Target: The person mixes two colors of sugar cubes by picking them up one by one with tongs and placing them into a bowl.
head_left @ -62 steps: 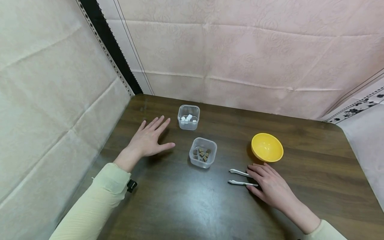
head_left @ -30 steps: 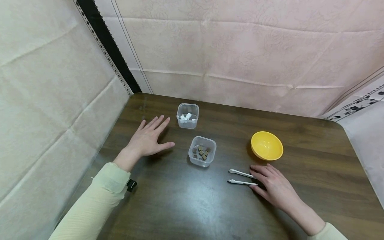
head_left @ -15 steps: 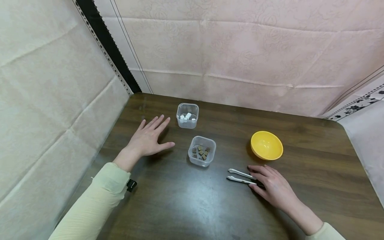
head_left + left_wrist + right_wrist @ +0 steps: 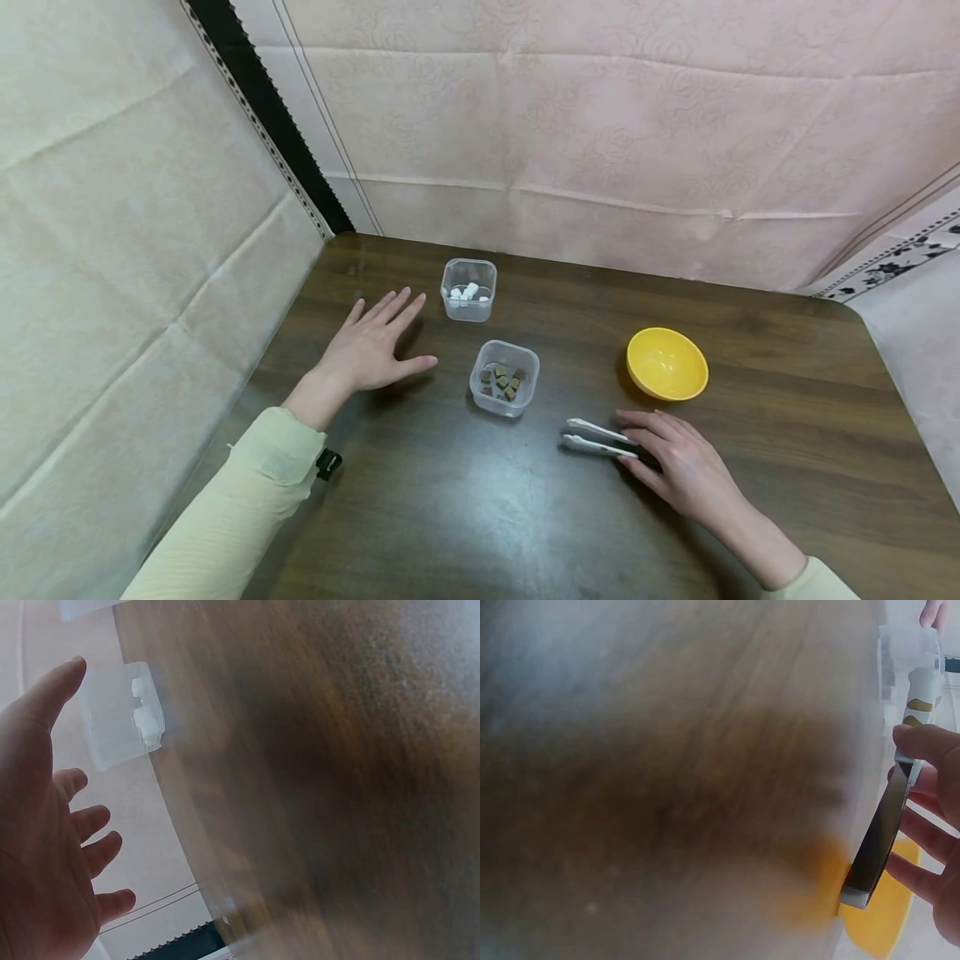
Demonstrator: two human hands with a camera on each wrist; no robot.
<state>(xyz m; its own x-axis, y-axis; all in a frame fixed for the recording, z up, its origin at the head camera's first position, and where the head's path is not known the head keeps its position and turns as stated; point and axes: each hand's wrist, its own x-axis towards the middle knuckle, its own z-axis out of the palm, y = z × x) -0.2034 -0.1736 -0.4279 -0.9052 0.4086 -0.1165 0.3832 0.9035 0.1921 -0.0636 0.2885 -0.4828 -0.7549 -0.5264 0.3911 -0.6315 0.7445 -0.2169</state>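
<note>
My right hand (image 4: 686, 467) pinches a pair of tongs (image 4: 596, 447) between thumb and fingers, its white tips spread apart and pointing left. Shadows under the tips show them slightly above the table. In the right wrist view, the tongs (image 4: 881, 832) show a dark metal body and white end with gold-brown marks. My left hand (image 4: 367, 350) has its fingers spread, palm down, holding nothing. Beside it are a clear container (image 4: 468, 313) of white pieces and, nearer, a clear container (image 4: 495, 407) of small brown cubes. A yellow bowl (image 4: 667, 367) sits just beyond my right hand.
Everything stands on a dark wooden table (image 4: 465, 517). Pale patterned cloth (image 4: 615, 150) hangs along the far edge, with more cloth (image 4: 135, 250) at the left. A black object (image 4: 328, 463) shows at my left cuff.
My right hand has taken hold of the tongs; their tips have risen off the table, drawn closer together and shifted slightly left. My left hand has stayed in place.
</note>
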